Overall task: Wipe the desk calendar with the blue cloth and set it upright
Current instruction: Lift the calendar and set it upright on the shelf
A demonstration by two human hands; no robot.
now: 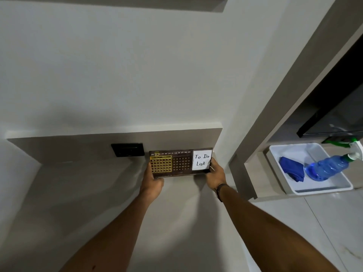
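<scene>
Both hands, the left hand and the right hand, grip the desk calendar by its ends. The blue cloth lies in a tray, far right.

A dark brown desk calendar, wide and low, stands upright near the back of a pale desk, its face turned toward the camera; a gold grid frame covers the left part, white month names and dates fill the middle, and a white card lettered "To Do List" sits at the right end, while both of its short ends are gripped from either side. The blue cloth lies crumpled in a white tray well apart to the right, just beside a blue spray bottle lying in the same tray
</scene>
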